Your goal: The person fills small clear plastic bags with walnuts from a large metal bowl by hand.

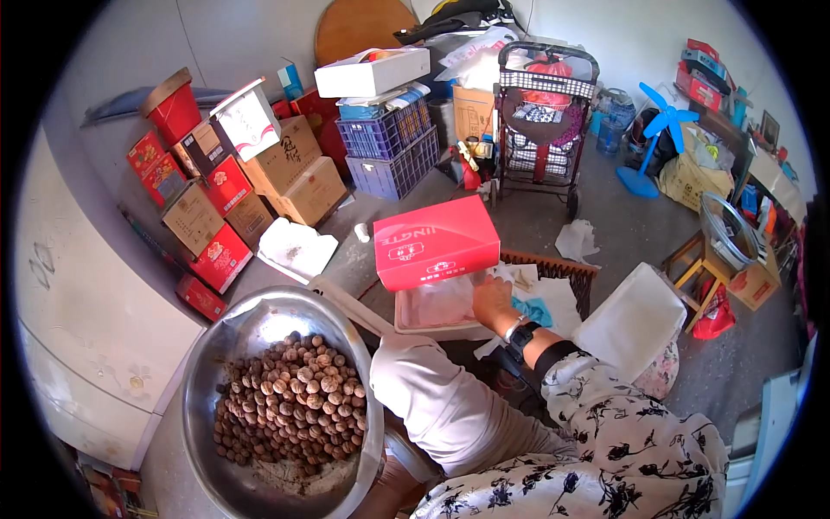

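My right hand (pixel 494 302), with a bracelet and a dark watch on the wrist, reaches to the lower right corner of a red cardboard box (pixel 436 241) that bears white writing. Its fingertips are partly hidden, so whether they grip anything cannot be told. Below the red box is a white foam box (pixel 428 332) with clear plastic (pixel 436 300) in it. A light blue cloth (pixel 533 311) and white paper (pixel 559 293) lie just right of the hand. My left hand is out of view. Before me on the left stands a large metal basin (pixel 196 415) holding many walnuts (pixel 292 402).
Stacked cartons (pixel 285 156) line the left wall beside purple plastic crates (pixel 389 162). Behind the red box stand a wheeled cart (pixel 541 146) and a blue fan (pixel 658 130). A white foam piece (pixel 632 324) leans at right, near a wooden stool (pixel 695 279). A foam lid (pixel 298 250) lies on the floor.
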A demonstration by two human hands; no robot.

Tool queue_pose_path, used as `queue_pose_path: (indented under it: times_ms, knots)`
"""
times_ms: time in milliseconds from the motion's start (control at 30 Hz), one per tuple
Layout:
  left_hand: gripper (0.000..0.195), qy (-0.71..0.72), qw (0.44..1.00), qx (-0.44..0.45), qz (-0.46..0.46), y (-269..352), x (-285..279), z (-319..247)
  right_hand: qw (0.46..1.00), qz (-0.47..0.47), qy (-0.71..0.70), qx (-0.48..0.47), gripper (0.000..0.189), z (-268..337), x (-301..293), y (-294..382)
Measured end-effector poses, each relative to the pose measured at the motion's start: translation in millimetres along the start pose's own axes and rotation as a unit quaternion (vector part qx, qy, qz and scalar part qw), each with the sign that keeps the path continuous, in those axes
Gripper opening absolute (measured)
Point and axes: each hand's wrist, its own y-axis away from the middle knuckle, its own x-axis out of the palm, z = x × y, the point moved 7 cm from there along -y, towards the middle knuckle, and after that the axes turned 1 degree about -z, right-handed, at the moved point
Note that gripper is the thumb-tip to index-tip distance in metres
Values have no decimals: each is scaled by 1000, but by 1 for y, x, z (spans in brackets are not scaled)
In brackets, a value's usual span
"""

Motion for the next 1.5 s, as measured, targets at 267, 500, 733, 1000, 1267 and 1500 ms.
queue_pose_path:
  times_ms: [267,500,733,1000,1267,1500]
  knots:
    - [75,-23,1000,-11,4,3,-1,-4,987,24,-157,21,27,-13,-4,-4]
    - [76,-53,999,4,-1,-2,-4,-1,856,153,-494,26,21,-15,-24,5]
    - [72,-42,999,-31,-3,20,3,-19,859,147,-489,-27,10,-20,-73,21]
    - [69,-165,926,315,-127,18,19,-36,717,215,-623,-229,12,102,-155,40]
    - [62,345,885,114,289,115,90,-93,606,421,-511,-441,17,275,-182,178]
    - [23,370,893,-16,257,110,65,-58,558,487,-386,-550,62,363,-165,269]
